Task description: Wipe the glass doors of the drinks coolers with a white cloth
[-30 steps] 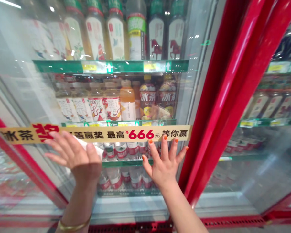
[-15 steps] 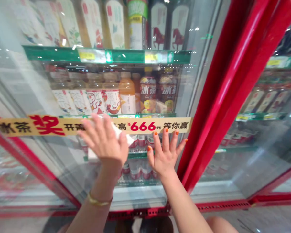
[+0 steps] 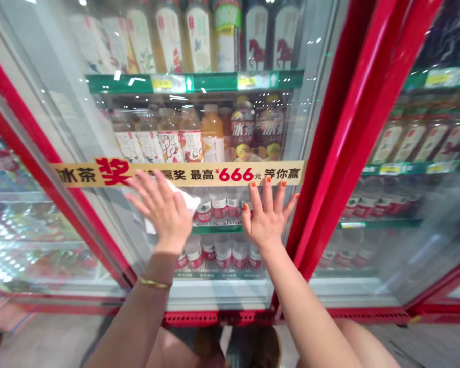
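My left hand [image 3: 164, 212] lies against the glass door [image 3: 230, 204] of a drinks cooler, fingers stretched and slightly spread. Under its palm it holds a white tissue or cloth [image 3: 191, 202] to the glass; the edges stick out on both sides. A gold bracelet [image 3: 155, 282] circles that wrist. To the right, my right hand [image 3: 267, 222] rests with spread fingers on the same door, empty, its orange-nailed fingertips at the lower edge of a yellow printed strip [image 3: 199, 174]. The left fingers overlap part of this strip.
Behind the glass stand bottled drinks [image 3: 212, 133] on green-edged shelves [image 3: 210, 82]. A red door frame [image 3: 341, 138] runs along the right, with another cooler door beyond it. Grey floor [image 3: 53, 337] and the person's legs show below.
My left hand has slid left and somewhat down with the white tissue, uncovering more of the strip's lettering. The right hand stays at about the same place on the glass; the view has shifted.
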`<state>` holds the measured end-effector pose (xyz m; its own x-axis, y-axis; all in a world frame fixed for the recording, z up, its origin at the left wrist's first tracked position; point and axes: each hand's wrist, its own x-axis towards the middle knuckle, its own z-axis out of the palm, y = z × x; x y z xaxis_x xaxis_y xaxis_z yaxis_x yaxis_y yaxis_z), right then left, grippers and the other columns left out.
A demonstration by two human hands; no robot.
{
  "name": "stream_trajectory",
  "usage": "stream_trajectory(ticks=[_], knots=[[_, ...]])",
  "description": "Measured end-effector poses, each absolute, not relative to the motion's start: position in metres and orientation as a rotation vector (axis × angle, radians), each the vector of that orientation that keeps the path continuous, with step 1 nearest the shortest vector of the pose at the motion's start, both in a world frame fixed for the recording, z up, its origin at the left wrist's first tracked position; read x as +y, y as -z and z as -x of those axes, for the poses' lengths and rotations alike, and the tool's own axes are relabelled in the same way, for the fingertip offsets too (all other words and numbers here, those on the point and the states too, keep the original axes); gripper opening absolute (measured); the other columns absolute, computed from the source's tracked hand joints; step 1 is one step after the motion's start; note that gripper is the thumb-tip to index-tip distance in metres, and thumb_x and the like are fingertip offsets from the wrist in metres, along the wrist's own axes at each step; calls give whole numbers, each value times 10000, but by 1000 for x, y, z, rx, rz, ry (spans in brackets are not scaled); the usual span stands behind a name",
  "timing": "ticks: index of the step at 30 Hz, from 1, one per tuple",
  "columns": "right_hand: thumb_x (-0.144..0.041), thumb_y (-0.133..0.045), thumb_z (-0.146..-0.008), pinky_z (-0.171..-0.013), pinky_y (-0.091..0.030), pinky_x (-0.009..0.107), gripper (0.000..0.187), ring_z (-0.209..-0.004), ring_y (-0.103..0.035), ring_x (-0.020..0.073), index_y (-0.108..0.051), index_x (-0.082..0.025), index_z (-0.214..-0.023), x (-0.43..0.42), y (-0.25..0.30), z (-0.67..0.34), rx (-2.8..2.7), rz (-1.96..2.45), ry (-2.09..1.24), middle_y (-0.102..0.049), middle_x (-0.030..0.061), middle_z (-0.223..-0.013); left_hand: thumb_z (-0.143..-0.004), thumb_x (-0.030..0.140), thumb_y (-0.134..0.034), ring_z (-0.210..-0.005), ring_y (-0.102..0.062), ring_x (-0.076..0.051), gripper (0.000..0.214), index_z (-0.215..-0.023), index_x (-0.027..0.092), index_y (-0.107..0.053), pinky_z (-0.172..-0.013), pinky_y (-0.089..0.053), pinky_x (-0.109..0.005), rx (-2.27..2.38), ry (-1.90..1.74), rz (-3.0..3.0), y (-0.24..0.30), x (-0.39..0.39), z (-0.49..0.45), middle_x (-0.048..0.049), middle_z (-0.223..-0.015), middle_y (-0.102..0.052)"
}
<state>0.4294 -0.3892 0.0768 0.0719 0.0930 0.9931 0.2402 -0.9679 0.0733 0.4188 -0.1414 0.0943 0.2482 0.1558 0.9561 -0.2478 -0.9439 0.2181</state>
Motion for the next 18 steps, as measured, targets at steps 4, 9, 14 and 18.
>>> stream_trajectory(ticks=[4, 9, 14, 18], knots=[[-349, -575, -1041, -1365, -78, 786, 869, -1755, -14, 375, -146, -301, -1795, -392, -69, -429, -370, 2252, 1999, -205, 86, -1873, -1046, 382, -569, -1765, -15, -303, 783, -1765, 407, -260, -1426, 51, -616, -576, -1856, -2450, -31, -174, -422, 6, -1868, -240], [-371, -633, -1002, -1393, -95, 718, 951, -1755, -40, 377, -124, -265, -1799, -398, -56, -429, -439, 2290, 2019, -138, 97, -1884, -1019, 309, -598, -1718, -192, -351, 717, -1716, 320, -430, -1419, -40, -623, -344, -2091, -2212, -1, -128, -420, -131, -1771, -371], [-391, -628, -1011, -1382, -131, 720, 934, -1749, -77, 404, -142, -268, -1799, -402, -45, -428, -440, 2315, 2002, -95, 106, -1890, -1050, 334, -556, -1519, -490, -344, 642, -1675, 204, -489, -1319, -334, -645, 90, -2131, -1996, -37, -124, -427, -216, -1526, -563], [-392, -636, -1007, -1355, -164, 761, 905, -1731, -180, 426, -195, -307, -1792, -405, -17, -428, -433, 2339, 1965, -211, 130, -1871, -996, 353, -655, -1653, -388, -381, 888, -1768, 203, -242, -1344, -345, -668, -392, -1984, -2255, -2, -136, -418, -238, -1694, -487]])
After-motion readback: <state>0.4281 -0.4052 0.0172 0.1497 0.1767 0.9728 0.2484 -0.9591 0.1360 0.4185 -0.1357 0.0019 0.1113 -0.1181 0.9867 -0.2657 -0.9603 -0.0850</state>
